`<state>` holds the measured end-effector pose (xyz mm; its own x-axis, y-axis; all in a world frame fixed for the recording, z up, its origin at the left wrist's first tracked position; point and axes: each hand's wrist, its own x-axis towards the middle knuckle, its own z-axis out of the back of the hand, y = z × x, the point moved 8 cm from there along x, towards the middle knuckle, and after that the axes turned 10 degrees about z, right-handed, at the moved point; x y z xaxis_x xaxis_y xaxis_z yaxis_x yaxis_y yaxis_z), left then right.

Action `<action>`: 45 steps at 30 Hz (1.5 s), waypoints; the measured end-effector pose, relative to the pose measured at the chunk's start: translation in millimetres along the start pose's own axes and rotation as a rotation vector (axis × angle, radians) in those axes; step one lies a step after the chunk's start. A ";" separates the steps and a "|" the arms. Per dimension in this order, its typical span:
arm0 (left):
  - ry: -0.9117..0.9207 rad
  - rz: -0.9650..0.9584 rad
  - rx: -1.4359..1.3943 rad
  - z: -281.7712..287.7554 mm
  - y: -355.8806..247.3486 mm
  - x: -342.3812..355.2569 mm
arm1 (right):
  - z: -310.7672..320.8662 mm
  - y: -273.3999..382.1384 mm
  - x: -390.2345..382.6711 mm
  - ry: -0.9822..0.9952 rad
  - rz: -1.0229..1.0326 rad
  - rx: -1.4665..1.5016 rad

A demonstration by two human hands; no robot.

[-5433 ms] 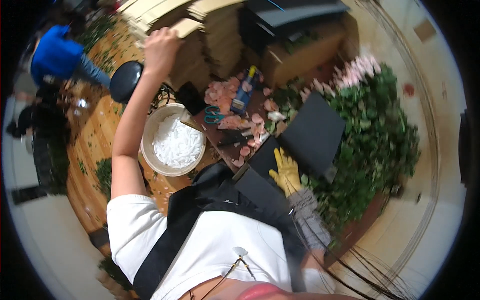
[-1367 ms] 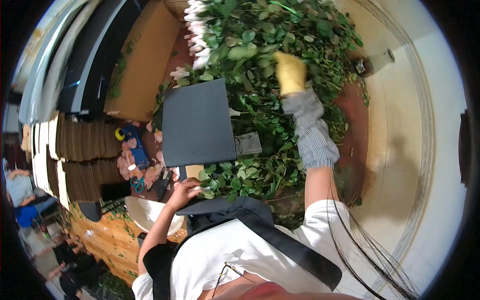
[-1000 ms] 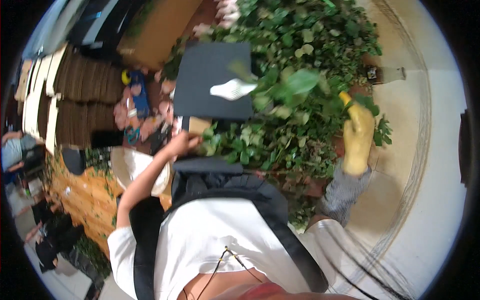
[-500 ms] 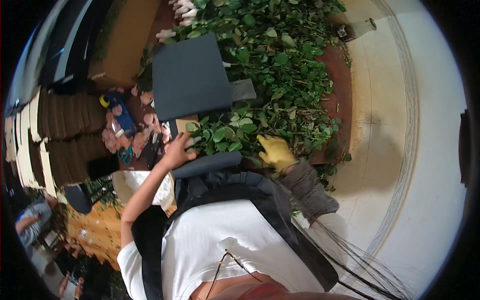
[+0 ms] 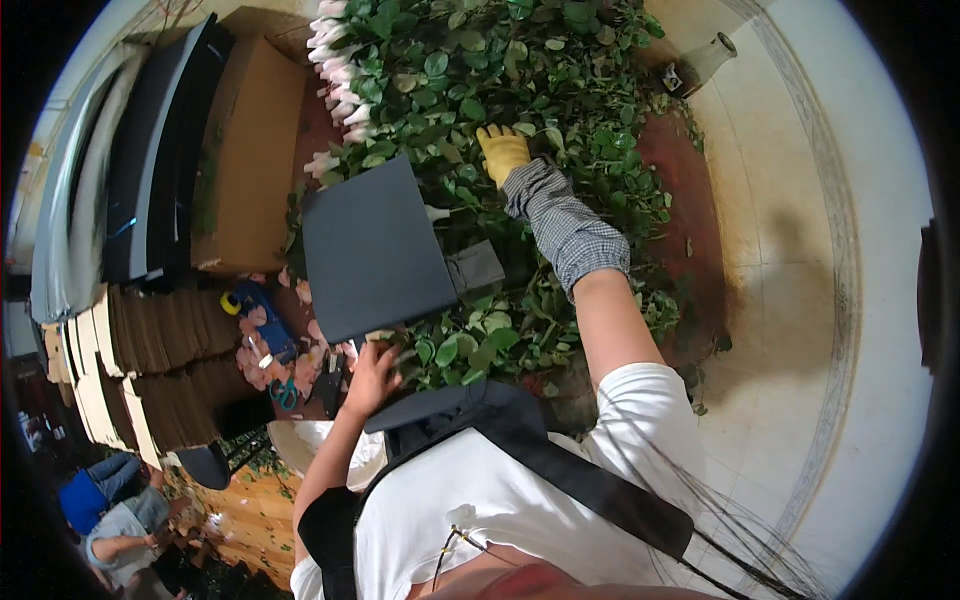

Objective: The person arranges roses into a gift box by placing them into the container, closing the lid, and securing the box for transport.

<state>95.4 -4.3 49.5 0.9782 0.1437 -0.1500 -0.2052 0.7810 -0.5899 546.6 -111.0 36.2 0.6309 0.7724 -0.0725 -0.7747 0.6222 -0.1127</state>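
My right hand (image 5: 503,152), in a yellow glove with a checked sleeve, reaches into a thick bed of leafy stems (image 5: 450,75), fingers apart on the foliage. Pale pink netted flower heads (image 5: 340,70) line that bed's left side. My left hand (image 5: 373,380) is bare and curled at the near left end of a leafy bundle (image 5: 470,350); what it grips is hidden. Between my hands lie a dark grey board (image 5: 372,250) and a small grey slab (image 5: 474,265).
At left stand cardboard stacks (image 5: 150,330), a tall carton (image 5: 245,150), loose petals (image 5: 260,365), teal scissors (image 5: 283,393), a blue tool (image 5: 268,325) and a pale bucket (image 5: 295,440). A glass bottle (image 5: 705,62) lies at upper right. Co-workers (image 5: 125,530) are at lower left.
A white-headed stem was swung over the board a second earlier. My right hand has since moved from the near bundle up into the far foliage. My left hand stays at the bundle's end.
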 end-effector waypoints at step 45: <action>-0.048 -0.059 -0.122 14.5 -2.5 -6.5 | 191.2 -57.1 -247.1 -0.642 -0.177 0.749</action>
<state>90.0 1.7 63.5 0.9886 0.1307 -0.0753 -0.1464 0.7100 -0.6888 426.9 -313.0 250.0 0.7684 0.4460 0.4589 -0.6383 0.4835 0.5990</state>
